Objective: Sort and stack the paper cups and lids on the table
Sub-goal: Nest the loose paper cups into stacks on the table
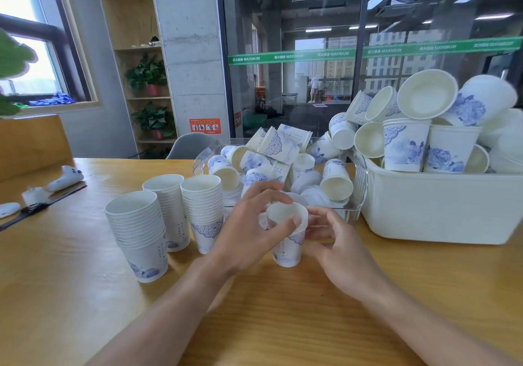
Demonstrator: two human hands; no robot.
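Wooden table [283, 323] by glass partition [311, 54], left hand [249, 232] pinching cup [288, 235], right hand [336, 241] seemingly curled around it

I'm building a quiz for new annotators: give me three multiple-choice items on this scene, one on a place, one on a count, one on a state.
1. Where are the finished cup stacks?
A. in the white bin
B. on the table, left of the hands
C. on the shelf

2. How many tall stacks stand there?
A. one
B. three
C. six

3. The short stack between the hands is:
A. upright
B. lying down
C. crushed

Answers:
1 B, they stand on the wooden table.
2 B, three separate columns show.
3 A, its open mouth faces up, left hand pinching the rim.
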